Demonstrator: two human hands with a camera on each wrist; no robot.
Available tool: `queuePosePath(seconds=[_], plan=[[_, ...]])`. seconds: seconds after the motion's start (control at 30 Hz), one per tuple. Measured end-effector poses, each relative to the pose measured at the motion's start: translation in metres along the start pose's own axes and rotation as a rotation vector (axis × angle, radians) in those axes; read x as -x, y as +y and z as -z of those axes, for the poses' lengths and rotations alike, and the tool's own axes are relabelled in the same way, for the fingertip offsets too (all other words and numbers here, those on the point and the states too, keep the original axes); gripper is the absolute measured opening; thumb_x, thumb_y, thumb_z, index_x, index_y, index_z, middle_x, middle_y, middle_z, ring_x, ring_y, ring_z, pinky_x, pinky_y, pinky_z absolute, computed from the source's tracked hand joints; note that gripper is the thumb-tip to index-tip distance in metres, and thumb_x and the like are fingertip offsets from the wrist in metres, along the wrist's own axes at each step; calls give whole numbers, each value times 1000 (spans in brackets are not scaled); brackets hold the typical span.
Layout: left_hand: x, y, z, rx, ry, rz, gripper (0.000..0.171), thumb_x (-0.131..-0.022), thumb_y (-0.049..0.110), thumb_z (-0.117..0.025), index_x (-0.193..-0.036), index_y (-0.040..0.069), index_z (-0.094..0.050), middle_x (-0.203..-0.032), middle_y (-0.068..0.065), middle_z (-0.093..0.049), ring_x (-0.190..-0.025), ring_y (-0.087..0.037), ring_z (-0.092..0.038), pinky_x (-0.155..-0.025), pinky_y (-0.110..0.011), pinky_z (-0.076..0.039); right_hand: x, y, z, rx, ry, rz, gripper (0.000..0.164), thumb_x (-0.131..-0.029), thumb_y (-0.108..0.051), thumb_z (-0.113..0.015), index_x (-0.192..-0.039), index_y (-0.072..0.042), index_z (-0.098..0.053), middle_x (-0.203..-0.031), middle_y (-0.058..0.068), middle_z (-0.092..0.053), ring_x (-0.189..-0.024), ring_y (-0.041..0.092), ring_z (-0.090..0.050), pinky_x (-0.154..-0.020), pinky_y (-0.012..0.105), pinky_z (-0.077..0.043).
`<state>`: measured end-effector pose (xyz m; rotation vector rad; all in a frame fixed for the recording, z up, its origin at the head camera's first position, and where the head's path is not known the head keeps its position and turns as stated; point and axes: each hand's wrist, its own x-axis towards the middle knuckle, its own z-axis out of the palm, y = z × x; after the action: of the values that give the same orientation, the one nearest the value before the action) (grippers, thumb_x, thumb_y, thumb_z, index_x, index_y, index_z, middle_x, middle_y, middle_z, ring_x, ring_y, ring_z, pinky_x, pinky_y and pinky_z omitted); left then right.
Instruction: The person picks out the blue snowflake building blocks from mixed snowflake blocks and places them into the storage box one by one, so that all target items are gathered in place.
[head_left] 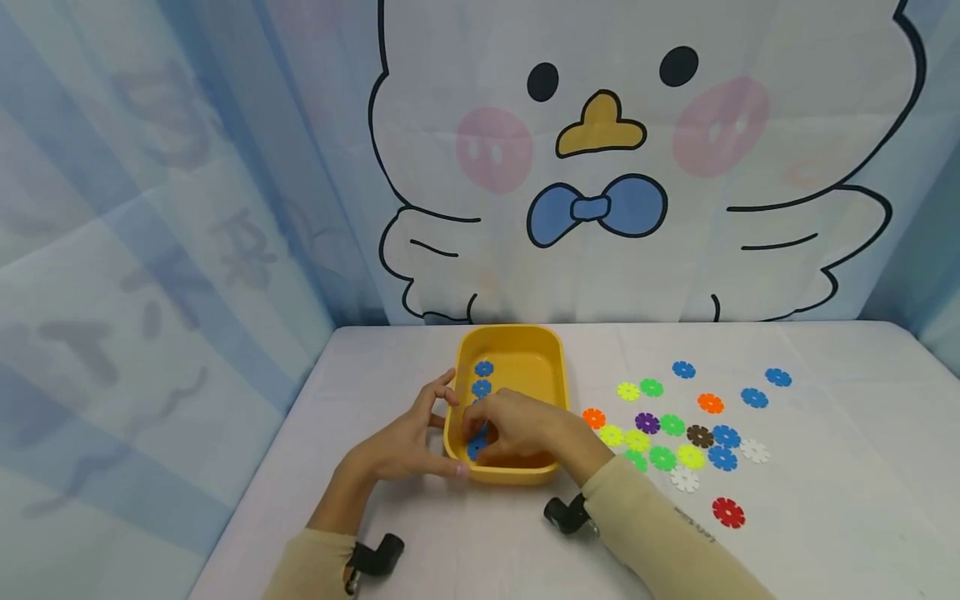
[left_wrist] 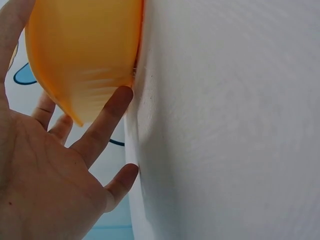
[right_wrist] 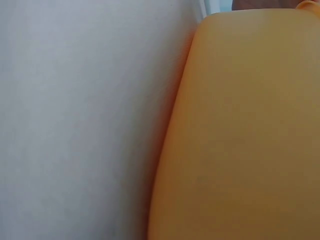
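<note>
A yellow plastic tray stands on the table. Along its left side several blue notched plastic discs lie in a column. My left hand rests against the tray's left side, thumb by the near corner; in the left wrist view its fingers are spread and fairly straight, touching the outer wall. Reaching inside, my right hand has curled fingers and pinches a blue notched disc near the front left corner. That hand partly covers the column. The tray's wall fills much of the right wrist view.
Right of the tray, notched discs lie scattered: green, yellow, orange, purple, brown, white, red and more blue ones. A cartoon-printed curtain hangs behind the white table.
</note>
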<state>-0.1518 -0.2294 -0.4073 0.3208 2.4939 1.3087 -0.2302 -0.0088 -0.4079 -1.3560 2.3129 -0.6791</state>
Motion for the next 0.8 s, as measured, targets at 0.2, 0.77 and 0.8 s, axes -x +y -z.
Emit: queuePosePath(seconds=[0.2,0.77,0.8], plan=[[-3,1,-2,2,-6,-11,83,-74,44,-92,-129,27,-32,-171,15,-2,-128,-26,-54,-107,-52,-48,3,1,1,-3,-5,-10,28,-85,-29,-87,-108,-26,-72,-100,-15,-70,-81,5,-60,-78,19,-53],[-2,2,-2,-2,7,9,87,-73,43,-93,-132,26,-31,-171,17,-3,-127,-26,-53,-107,-53,-48,20,-7,26,2,39,14,22,-91,-22,-81,-110,-15,-73,-104,-3,-75,-86,7,-63,-83,24,-57],[-1,2,-1,-4,13,19,88,-72,43,-93,-133,26,-31,-171,17,-3,-127,-26,-53,-107,-54,-48,22,-9,30,0,46,23,22,-91,-22,-80,-111,-14,-73,-105,-2,-75,-87,8,-63,-85,26,-57]])
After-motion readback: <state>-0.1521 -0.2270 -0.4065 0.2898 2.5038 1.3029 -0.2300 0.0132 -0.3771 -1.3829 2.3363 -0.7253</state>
